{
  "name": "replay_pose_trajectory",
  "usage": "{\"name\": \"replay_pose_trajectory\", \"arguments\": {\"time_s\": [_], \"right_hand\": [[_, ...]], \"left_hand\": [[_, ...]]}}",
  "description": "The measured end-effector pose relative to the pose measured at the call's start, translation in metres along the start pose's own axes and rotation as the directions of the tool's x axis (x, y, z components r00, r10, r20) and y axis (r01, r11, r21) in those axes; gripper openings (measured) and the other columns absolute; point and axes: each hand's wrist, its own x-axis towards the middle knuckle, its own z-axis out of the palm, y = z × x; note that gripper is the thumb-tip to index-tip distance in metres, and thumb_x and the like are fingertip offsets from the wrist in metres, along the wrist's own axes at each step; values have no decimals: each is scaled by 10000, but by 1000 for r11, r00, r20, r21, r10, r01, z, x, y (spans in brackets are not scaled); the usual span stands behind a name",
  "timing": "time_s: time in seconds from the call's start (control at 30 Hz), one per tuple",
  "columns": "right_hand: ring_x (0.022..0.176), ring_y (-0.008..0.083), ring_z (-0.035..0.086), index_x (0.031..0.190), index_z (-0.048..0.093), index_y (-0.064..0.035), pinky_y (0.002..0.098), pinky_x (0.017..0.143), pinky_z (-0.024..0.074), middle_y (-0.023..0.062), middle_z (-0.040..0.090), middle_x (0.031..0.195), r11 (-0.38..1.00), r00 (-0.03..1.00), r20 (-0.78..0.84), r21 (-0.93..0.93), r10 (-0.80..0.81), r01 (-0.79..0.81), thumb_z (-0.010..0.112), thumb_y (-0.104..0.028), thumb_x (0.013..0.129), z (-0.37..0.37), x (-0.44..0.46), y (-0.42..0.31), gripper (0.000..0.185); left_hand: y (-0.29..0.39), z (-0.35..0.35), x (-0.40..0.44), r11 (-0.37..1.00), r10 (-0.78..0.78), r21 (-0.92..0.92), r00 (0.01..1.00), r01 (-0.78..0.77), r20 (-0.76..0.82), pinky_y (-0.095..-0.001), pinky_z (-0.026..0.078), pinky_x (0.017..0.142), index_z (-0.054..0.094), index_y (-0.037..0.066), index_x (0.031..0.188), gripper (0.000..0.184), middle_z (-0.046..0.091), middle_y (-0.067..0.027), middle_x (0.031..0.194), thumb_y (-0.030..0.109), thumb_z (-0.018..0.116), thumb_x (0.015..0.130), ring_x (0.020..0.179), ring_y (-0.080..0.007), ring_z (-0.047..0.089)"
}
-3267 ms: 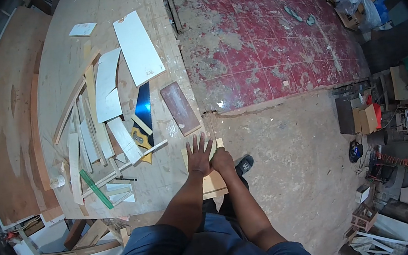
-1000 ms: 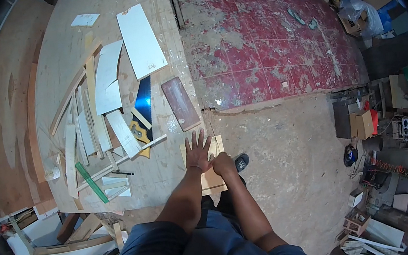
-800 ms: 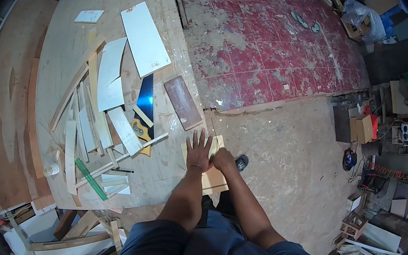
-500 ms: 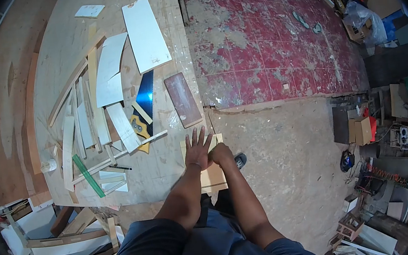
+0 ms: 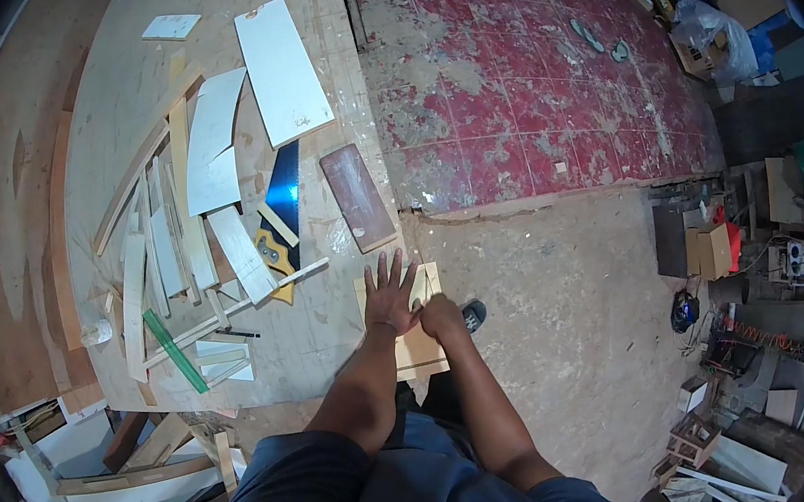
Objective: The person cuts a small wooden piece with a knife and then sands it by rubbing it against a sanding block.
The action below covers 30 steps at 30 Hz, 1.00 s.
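- Left hand (image 5: 391,307): grip released, spread flat on the pale board (image 5: 420,351).
- Right hand (image 5: 442,318), four o'clock from it: grip clenched, anything inside hidden.
- Pale board: six o'clock from brown block (image 5: 358,198).

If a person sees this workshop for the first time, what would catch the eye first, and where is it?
Probably the worn red floor at the upper right, the largest area of strong colour. Next, the shiny blue saw blade, left of centre on the plywood surface, just below a white panel. Then, low in the middle, the left hand spread over a pale board, with the right hand closed beside it.
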Motion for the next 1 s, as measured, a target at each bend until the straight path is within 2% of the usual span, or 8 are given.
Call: {"name": "replay_pose_trajectory", "arguments": {"time_s": [0.1,0.27,0.5,0.6,0.67,0.8,0.87,1.0], "right_hand": [[1005,419,621,1026,577,95,469,868,492,317,628,1019,991,997,-80,-132,-16,6,547,-211,868,9,-30,17,345],[1022,436,606,1034,569,101,470,891,485,324,623,1020,998,996,-64,-34,-56,54,558,-226,865,3,-4,-4,368],[998,391,633,997,599,75,461,862,507,305,637,1008,991,994,-110,-132,-20,6,660,-226,794,19,-17,24,368],[1022,391,622,1012,607,77,455,877,500,312,627,1034,994,998,-58,-102,27,-33,641,-219,806,0,-18,6,361],[845,419,666,985,590,124,456,736,539,313,648,936,999,996,83,-35,-34,37,544,-169,855,-9,3,-8,323],[804,408,675,986,601,127,433,690,549,316,646,938,997,997,52,-42,-65,67,519,-121,847,-1,10,7,296],[825,409,674,1003,597,130,436,709,546,330,636,961,979,996,66,-187,-65,77,515,-113,843,6,1,27,302],[829,423,669,1008,593,134,446,713,545,344,624,981,981,995,56,-171,-77,86,498,-108,846,3,-5,20,307]], "left_hand": [[0,5,0,1000,-28,6,999,28,-18,-610,53,1121,230,220,1492,896,76,-125,1575,451,626,722,1438,-392,53],[-2,0,1,999,-8,31,1000,8,2,-612,46,1120,236,216,1490,849,64,-123,1577,463,563,746,1441,-387,33],[-2,2,2,1000,-19,21,1000,19,2,-606,53,1121,229,208,1491,831,56,-125,1577,444,539,757,1441,-385,28],[-3,2,0,1000,-11,-1,999,11,-31,-599,62,1125,282,195,1472,791,85,-128,1574,444,557,774,1442,-376,42],[0,-5,-3,1000,-9,-18,1000,9,-17,-594,62,1127,274,196,1476,807,77,-129,1575,455,579,776,1443,-375,38],[-2,0,-3,1000,-4,-4,1000,4,-11,-604,58,1124,256,197,1482,818,65,-128,1576,452,579,774,1444,-376,31],[-1,-1,0,1000,-16,-11,1000,15,-18,-610,63,1121,249,196,1485,812,68,-129,1576,431,555,771,1442,-381,42],[-2,-2,0,1000,-11,-5,1000,11,-28,-610,68,1122,225,197,1491,829,71,-128,1575,423,549,763,1440,-384,54]]}}
